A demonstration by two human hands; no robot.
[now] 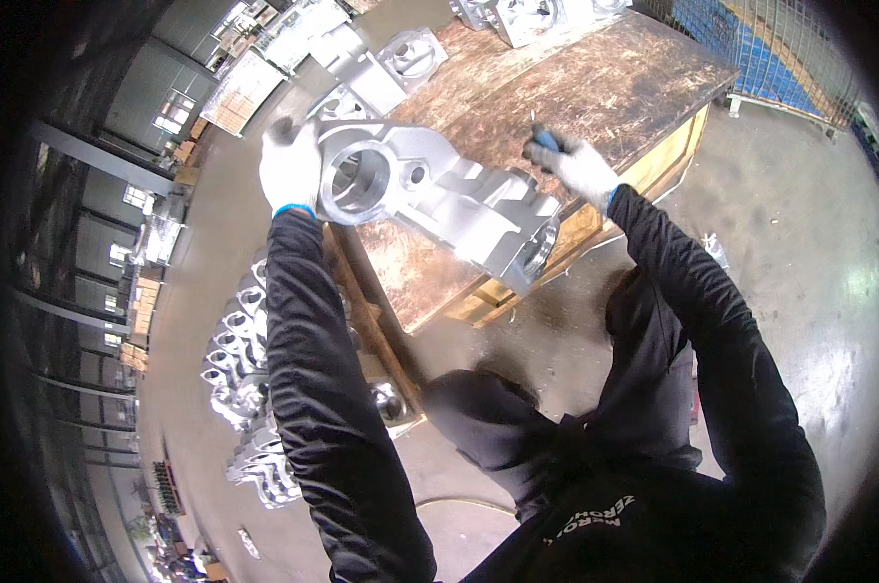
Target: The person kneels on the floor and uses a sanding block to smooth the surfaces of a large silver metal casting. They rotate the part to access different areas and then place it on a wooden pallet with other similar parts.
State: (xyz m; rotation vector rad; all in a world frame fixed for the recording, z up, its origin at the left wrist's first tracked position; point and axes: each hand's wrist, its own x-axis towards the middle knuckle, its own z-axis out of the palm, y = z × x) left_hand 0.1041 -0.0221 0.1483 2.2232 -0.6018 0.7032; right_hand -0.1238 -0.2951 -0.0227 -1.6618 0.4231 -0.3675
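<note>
A large silver metal casting (439,194) lies tilted over the near side of the worn wooden table (595,83). It has a wide round bore at its left end and a ringed opening at its lower right end. My left hand (292,167), in a white glove with a blue cuff, grips the casting's left end by the bore; part of its fingers is blurred. Off the casting's right end, my gloved right hand (587,173) is closed around a small blue-handled tool (546,139) with a thin tip. The tool's tip is apart from the casting.
More silver castings (361,73) stand at the table's far left, others (527,17) along its far edge. Rows of castings (237,340) are on the floor at left. A wire mesh cage (789,58) stands at far right. My legs (517,418) are close below the table.
</note>
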